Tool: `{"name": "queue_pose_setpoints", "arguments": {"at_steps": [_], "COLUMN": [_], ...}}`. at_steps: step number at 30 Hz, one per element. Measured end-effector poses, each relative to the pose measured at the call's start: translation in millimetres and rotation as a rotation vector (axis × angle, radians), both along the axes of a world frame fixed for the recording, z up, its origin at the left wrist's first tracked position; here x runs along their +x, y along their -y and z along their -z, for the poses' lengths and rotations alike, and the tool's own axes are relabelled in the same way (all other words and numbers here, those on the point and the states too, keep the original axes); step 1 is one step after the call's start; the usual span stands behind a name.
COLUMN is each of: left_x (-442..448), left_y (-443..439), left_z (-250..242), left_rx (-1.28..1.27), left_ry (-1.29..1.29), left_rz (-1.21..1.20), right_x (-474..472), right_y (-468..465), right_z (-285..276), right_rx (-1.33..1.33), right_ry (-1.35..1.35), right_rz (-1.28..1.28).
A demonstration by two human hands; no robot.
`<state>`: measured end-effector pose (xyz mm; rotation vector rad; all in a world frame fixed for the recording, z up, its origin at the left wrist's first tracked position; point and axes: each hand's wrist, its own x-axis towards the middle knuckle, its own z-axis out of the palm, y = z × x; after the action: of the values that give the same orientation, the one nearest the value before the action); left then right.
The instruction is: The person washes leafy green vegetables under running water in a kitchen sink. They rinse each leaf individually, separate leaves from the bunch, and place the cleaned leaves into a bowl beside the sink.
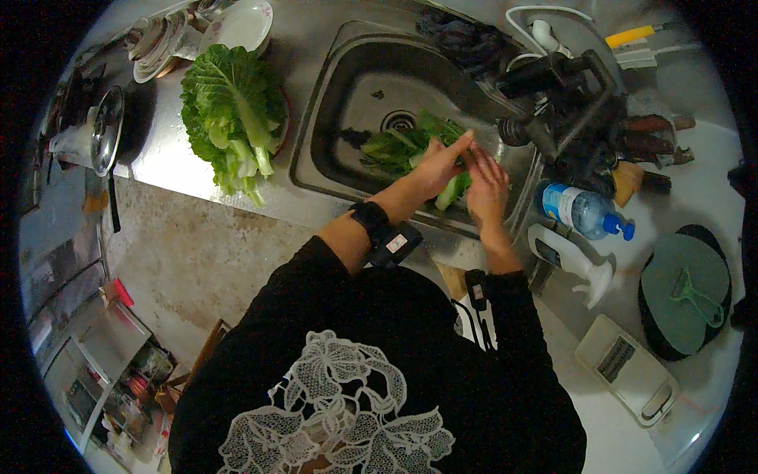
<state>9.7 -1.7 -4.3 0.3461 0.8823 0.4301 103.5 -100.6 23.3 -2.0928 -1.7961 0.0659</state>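
Note:
Both my hands are over the right part of a stainless steel sink (303,166). My left hand (435,169) reaches across loose green leaves (385,151) on the sink floor. Close beside it is my right hand (487,183), slightly blurred, its fingers against or near the left ones. A pale green leaf piece (453,192) shows below and between them. Whether either hand grips a leaf is hidden. On the counter left of the sink, a heap of large leafy greens (231,112) rests on something with a red rim, mostly covered.
A dark faucet (515,130) juts in from the right. Beyond it are a pump bottle (571,207), a white spray bottle (571,255), a white slicer board (628,370) and a green-topped dark container (681,290). Stacked dishes (160,47) and a glass-lidded pan (108,130) stand left.

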Motion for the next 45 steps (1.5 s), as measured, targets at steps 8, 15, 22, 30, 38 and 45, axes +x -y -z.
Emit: {"name": "queue_pose_setpoints", "arguments": {"at_steps": [8, 15, 22, 30, 38, 45], "left_x": [1.7, 9.2, 7.8, 2.9, -1.5, 8.6], "left_y": [-8.0, -12.3, -30.6, -40.0, -42.3, -32.2], "left_z": [2.7, -15.3, 4.8, 11.1, 8.9, 5.8], "left_rx": [-0.044, -0.224, 0.054, -0.093, -0.227, 0.072], "left_ry": [0.244, 0.446, 0.32, 0.365, 0.508, 0.474], "left_rz": [-0.096, -0.045, -0.126, -0.223, -0.075, -0.173], "right_x": [2.4, 36.1, 44.7, 37.0, 43.1, 20.0], "right_y": [6.1, 2.2, 4.5, -6.6, -26.6, -35.9], "right_z": [-8.0, 31.5, 22.6, 0.2, 2.3, -10.4], "right_rx": [0.16, 0.0, 0.176, 0.153, 0.079, -0.073], "right_ry": [-0.415, -0.913, -1.031, -1.032, -1.323, -1.508], "right_rz": [0.154, 0.485, 0.401, 0.374, 0.394, 0.402]}}
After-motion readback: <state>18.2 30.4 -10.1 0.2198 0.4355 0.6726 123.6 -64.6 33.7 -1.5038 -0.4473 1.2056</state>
